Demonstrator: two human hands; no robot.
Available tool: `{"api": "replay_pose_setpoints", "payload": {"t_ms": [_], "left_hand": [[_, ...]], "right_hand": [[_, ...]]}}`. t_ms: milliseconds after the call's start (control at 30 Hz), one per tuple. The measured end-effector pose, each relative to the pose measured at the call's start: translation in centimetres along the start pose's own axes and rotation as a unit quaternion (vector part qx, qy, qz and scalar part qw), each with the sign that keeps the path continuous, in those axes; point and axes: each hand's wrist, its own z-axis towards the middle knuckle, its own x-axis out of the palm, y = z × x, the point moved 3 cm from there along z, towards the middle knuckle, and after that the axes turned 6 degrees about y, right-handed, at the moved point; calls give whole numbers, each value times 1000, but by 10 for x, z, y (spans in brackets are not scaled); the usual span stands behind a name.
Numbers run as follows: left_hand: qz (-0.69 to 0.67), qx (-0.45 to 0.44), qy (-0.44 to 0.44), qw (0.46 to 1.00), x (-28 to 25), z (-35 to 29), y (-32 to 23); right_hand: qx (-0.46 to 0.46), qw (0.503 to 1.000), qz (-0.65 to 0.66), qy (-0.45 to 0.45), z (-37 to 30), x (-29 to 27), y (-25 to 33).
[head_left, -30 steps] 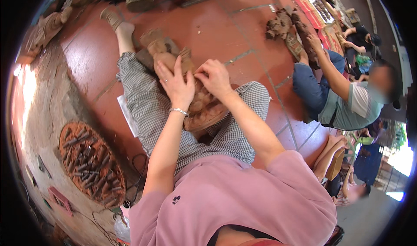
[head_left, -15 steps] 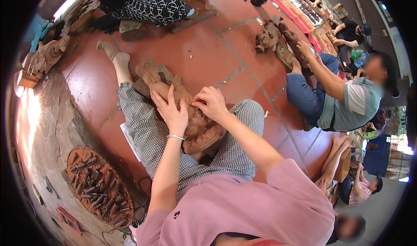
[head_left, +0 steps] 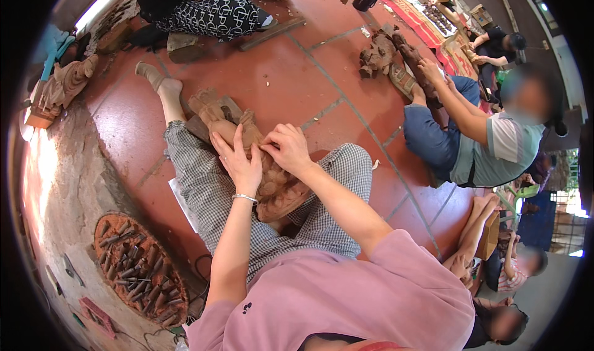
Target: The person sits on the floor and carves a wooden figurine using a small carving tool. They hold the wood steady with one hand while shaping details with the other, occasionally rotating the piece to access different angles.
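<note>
A brown carved wooden figure (head_left: 275, 181) lies slanted across my lap, between my legs in checked trousers. My left hand (head_left: 240, 164) rests flat on its upper part with the fingers spread. Just to the right, my right hand (head_left: 288, 148) is closed in a pinch, its fingertips against the carving beside my left fingers. Whatever the pinch holds, if anything, is too small or hidden to make out. Dark wooden pieces (head_left: 197, 128) lie beside and under the figure's far end.
At lower left, a round tray (head_left: 98, 247) of many chisel-like tools (head_left: 141, 273) sits on a stone-like slab (head_left: 77, 184). Another carving (head_left: 71, 82) stands at far left. A co-worker (head_left: 495, 131) sits right, holding a dark carving (head_left: 408, 54). Another person's patterned trouser leg (head_left: 216, 17) is ahead.
The whole view has shifted slightly. Both hands stay on the carving, the left still flat and the right still pinched, with little visible movement against it.
</note>
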Motion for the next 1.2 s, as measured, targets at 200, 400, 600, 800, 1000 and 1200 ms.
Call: {"api": "replay_pose_setpoints", "payload": {"t_ms": [200, 400, 600, 800, 1000, 1200], "left_hand": [[15, 17, -11, 1000, 5, -1, -2], [0, 6, -7, 1000, -1, 0, -3], [3, -1, 2, 1000, 3, -2, -2], [-14, 15, -7, 1000, 2, 0, 0], [22, 11, -14, 1000, 1, -1, -4], [2, 3, -10, 1000, -2, -2, -2]], "right_hand": [[24, 1000, -10, -4, -10, -11, -4], [33, 998, -28, -49, -2, 5, 6], [76, 996, -17, -43, -7, 1, 4], [91, 994, -21, -51, 0, 7, 4], [73, 995, -47, -57, -7, 3, 8], [58, 998, 0, -28, -8, -2, 3]]}}
